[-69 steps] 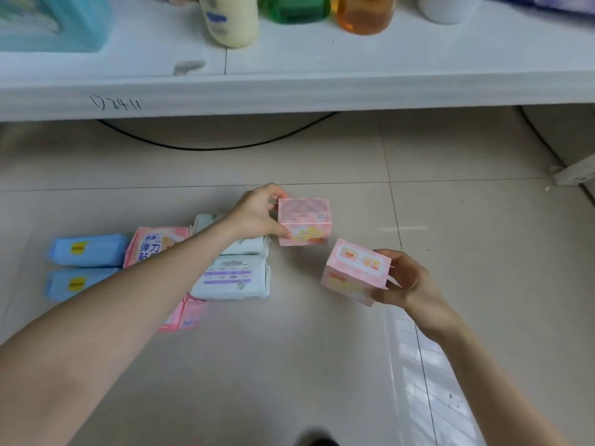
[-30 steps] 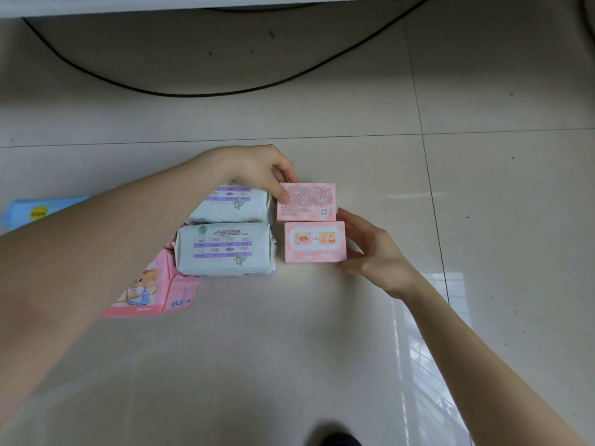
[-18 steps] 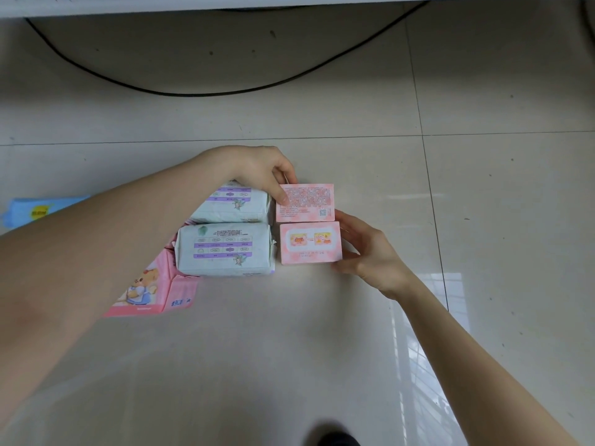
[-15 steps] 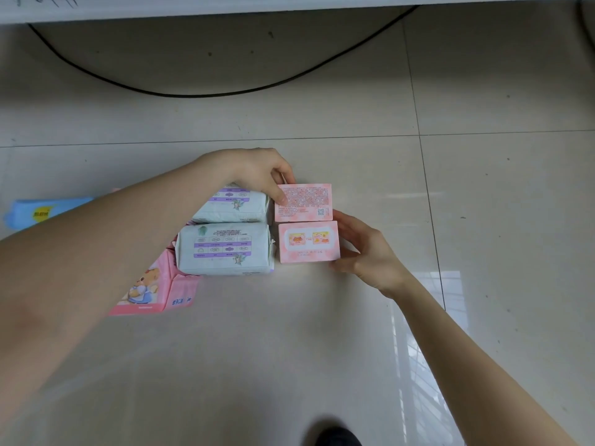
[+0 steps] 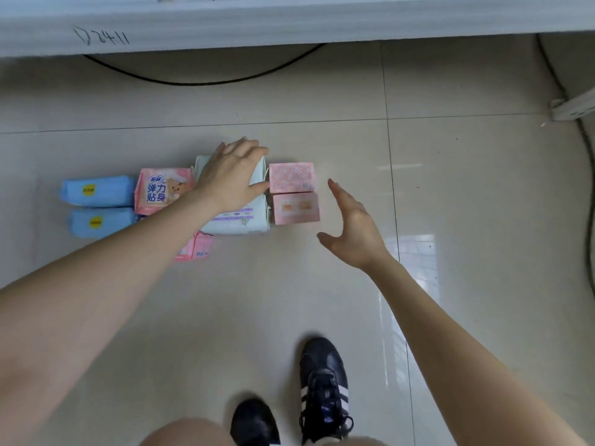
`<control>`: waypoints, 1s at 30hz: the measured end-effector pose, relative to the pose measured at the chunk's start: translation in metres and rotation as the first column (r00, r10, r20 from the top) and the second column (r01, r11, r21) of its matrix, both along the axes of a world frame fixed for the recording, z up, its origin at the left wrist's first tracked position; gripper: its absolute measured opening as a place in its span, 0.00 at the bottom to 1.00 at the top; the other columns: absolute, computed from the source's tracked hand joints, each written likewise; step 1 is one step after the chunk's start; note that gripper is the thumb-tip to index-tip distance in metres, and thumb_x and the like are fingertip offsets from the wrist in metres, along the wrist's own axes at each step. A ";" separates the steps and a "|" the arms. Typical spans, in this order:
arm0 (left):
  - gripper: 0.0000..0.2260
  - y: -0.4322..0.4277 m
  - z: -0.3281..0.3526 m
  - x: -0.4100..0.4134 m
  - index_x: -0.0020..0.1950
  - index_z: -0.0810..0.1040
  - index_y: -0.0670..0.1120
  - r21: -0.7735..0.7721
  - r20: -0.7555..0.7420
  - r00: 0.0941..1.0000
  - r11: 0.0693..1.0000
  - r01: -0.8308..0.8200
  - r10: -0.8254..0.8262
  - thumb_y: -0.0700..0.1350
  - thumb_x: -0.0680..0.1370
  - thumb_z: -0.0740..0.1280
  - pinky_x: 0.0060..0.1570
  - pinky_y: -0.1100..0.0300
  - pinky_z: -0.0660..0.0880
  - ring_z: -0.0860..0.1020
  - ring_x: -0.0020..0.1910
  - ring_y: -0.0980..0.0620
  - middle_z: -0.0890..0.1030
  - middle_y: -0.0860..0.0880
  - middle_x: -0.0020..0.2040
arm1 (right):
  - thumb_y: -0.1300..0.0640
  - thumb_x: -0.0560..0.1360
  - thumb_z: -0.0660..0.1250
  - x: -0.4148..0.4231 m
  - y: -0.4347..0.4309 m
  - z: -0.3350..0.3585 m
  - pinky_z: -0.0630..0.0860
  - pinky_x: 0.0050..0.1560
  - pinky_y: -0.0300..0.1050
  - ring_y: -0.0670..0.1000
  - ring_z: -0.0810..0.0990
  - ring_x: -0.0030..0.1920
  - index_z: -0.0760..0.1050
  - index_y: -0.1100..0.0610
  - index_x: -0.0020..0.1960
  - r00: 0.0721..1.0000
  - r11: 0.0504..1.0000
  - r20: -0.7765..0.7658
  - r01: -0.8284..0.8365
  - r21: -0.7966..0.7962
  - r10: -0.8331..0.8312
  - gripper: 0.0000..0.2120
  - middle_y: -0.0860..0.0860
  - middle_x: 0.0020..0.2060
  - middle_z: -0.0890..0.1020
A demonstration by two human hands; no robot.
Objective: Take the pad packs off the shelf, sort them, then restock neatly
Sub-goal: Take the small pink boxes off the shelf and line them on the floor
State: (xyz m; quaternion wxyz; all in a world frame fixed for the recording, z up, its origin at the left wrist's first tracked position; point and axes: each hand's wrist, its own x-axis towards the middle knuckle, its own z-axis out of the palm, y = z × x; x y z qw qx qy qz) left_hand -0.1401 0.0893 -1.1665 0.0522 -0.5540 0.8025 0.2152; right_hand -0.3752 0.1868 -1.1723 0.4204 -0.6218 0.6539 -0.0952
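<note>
Sorting looks all but finished: the packs lie on the floor [image 5: 467,204] in pairs by kind, in one row below the shelf [image 5: 289,24], whose edge runs across at 12 o'clock.

At the row's 9 o'clock end are two blue packs [image 5: 96,191], one behind the other, soft and pillow-like with yellow labels. Next come two pink packs [image 5: 162,188]: the far one shows a bear and print, while the near one is mostly hidden by the forearm. Then two mint packs [image 5: 240,222], plump, with purple print. The left hand [image 5: 230,177] lies spread flat over the far one, fingers straight and gripping nothing. At their 3 o'clock sit two small pink boxes [image 5: 291,177], edge to edge and square to each other. The right hand [image 5: 352,228] hovers wide open at the boxes' 4 o'clock, touching nothing.

Next, I judge, is restocking: close each hand round a matched pair and lift it toward 12 o'clock. The soft packs will squash under a grip, while the boxes should hold their shape.
</note>
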 end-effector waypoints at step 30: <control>0.31 0.195 0.478 0.014 0.79 0.52 0.49 -0.154 0.295 0.955 0.986 0.070 -0.022 0.56 0.80 0.58 0.74 0.43 0.41 0.45 0.79 0.48 0.49 0.47 0.81 | 0.53 0.77 0.62 0.028 0.112 0.500 0.44 0.76 0.58 0.52 0.45 0.79 0.39 0.51 0.80 0.751 0.965 -0.643 -0.252 -0.070 0.149 0.41 0.52 0.80 0.47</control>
